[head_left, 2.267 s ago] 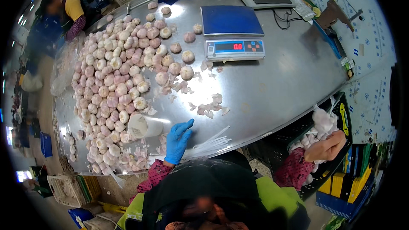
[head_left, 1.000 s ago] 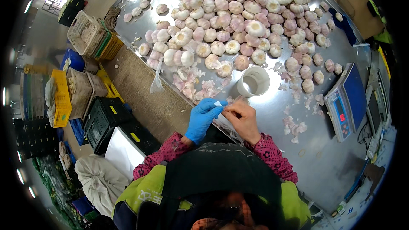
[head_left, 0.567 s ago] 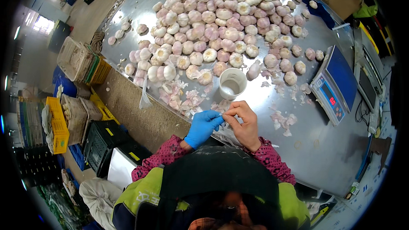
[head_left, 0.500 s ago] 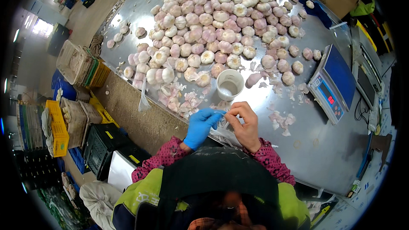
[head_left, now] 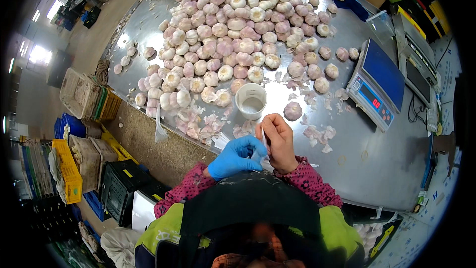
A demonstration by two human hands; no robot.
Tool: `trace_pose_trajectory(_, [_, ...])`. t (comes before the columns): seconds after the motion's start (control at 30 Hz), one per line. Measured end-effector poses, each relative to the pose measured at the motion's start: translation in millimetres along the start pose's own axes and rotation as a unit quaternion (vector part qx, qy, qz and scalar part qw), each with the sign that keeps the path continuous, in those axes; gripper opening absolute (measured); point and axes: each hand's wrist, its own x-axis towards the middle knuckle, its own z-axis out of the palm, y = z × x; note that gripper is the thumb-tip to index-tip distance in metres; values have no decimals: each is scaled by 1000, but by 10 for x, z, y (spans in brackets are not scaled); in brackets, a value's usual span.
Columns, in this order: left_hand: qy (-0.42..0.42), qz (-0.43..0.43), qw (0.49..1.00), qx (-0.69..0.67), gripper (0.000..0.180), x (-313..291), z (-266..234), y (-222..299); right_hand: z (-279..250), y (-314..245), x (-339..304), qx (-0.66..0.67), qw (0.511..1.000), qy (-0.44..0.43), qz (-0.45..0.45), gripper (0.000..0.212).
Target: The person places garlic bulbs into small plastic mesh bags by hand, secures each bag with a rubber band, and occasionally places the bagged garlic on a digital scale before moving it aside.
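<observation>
My left hand [head_left: 238, 158], in a blue glove, is closed with its fingertips pinching a thin, see-through whitish plastic piece [head_left: 257, 158]. Close against it, my bare right hand [head_left: 279, 144] pinches a narrow whitish strip [head_left: 265, 141] between thumb and fingers. Whether strip and plastic are one piece I cannot tell. Both hands are at the near edge of the metal table [head_left: 367, 178], in front of my dark apron. Just beyond them stands a white cup [head_left: 251, 92]. One loose garlic bulb [head_left: 293, 111] lies right of the cup, and a large heap of garlic bulbs [head_left: 223, 44] spreads behind it.
Papery garlic skins [head_left: 198, 124] litter the table left of the cup, with more on the right. A blue-topped digital scale [head_left: 379, 82] stands at the right. Bagged garlic [head_left: 173, 100] sits at the left table edge. Crates [head_left: 67, 171] are stacked on the floor at left.
The loose bulb, blurred before, has rolled nearer and to the right of the cup and is now sharp. My right hand has turned more upright; my left hand has come closer to my body.
</observation>
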Motion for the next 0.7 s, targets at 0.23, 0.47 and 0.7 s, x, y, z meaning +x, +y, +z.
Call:
trace_pose_trajectory(0.23, [382,168,900,123,11,118,-251,-142,-229,123,-39,-82,985,-85,129,13])
trace_pose_trajectory(0.47, [425,257,861,113,14,617,-439,-24,-316,45,250,-366,916,38,-159,8])
trace_pose_trajectory(0.7, [389,190,864,256,15,903,-802,-78,-455,333,1039,-468,850,153,-190,16])
